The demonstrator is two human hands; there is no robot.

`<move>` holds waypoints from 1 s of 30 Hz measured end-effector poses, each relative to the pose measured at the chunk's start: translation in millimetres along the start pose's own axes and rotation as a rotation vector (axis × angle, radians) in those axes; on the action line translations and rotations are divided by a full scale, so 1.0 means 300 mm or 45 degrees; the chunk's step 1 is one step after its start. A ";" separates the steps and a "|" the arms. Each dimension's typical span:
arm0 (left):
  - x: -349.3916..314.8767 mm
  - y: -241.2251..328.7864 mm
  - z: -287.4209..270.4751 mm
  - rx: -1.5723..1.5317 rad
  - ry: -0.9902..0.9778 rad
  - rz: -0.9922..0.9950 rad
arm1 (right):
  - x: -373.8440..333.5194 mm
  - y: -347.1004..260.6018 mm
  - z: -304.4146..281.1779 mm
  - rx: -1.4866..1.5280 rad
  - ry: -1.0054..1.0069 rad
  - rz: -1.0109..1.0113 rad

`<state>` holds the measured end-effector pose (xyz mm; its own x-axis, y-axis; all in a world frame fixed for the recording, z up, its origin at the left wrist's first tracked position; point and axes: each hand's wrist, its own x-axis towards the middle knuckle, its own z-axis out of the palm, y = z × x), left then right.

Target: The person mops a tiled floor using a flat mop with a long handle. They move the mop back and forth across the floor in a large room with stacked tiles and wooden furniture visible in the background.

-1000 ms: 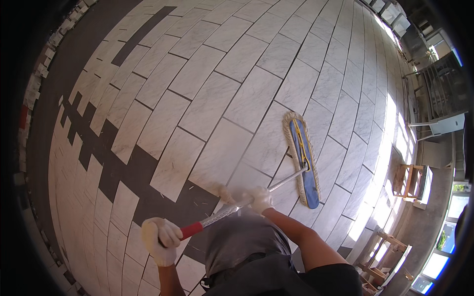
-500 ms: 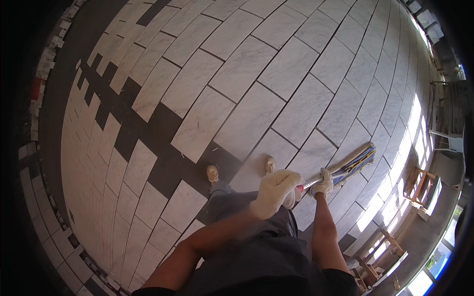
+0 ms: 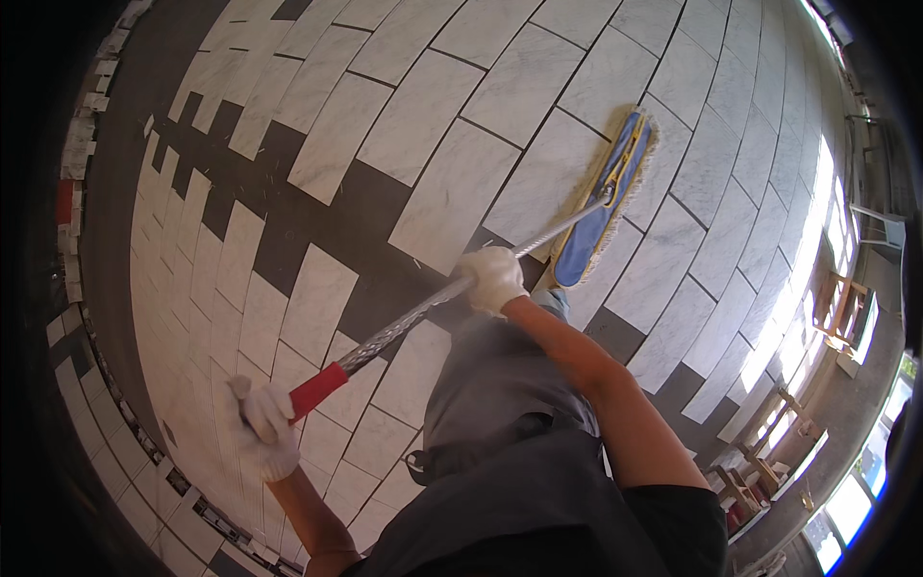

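A wide dust mop [image 3: 593,231] with a blue top and a pale fringe lies on the marble-look tiles, ahead and right of centre. Its silvery handle [image 3: 404,323] slants down to the left and ends in a red grip [image 3: 319,391]. My right hand [image 3: 493,280], in a white work glove, is closed around the middle of the shaft. At the lower left, my left hand [image 3: 261,425], gloved too, has its fingers curled at the end of the red grip.
White rectangular tiles [image 3: 449,186] cover the floor, with dark gaps [image 3: 375,231] between staggered edges. Small pale scraps lie in the dark strip. Wooden stands [image 3: 846,311] are at the right near the windows [image 3: 870,495]. Stacked tiles [image 3: 101,87] line the far left.
The mop head has swung left and farther ahead. My left hand has drawn the red grip far to the left and nearer. My right hand has moved left and up, now holding mid-shaft.
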<state>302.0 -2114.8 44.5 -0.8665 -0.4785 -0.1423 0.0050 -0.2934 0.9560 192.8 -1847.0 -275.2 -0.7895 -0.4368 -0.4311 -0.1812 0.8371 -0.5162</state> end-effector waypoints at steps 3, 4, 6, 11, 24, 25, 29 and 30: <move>-0.031 0.359 -0.159 0.340 0.214 0.384 | 0.088 -0.470 -0.012 0.428 0.341 -0.394; -0.049 0.426 -0.186 0.609 0.344 0.612 | 0.129 -0.590 -0.026 0.371 0.219 -0.442; -0.099 0.500 -0.197 0.720 0.418 0.690 | 0.177 -0.735 -0.048 0.528 0.053 -0.375; -0.141 0.510 -0.147 0.524 0.343 0.873 | 0.255 -0.842 -0.098 0.331 -0.028 -0.687; -0.050 0.312 -0.151 0.084 -0.394 0.199 | -0.318 -0.364 0.119 0.479 0.371 0.001; -0.065 0.243 -0.099 0.112 -0.396 0.112 | -0.370 -0.286 0.144 0.434 0.214 0.222; -0.136 -0.028 0.109 -0.021 -0.687 -0.062 | -0.577 -0.013 0.233 0.486 0.710 0.375; -0.161 -0.063 0.148 -0.072 -0.678 -0.158 | -0.618 0.047 0.244 0.449 0.684 0.415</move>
<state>321.5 -2049.3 44.6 -0.9951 0.0429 -0.0894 -0.0990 -0.3720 0.9229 379.5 -1778.3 -256.8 -0.9669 0.1155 -0.2274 0.2414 0.7017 -0.6704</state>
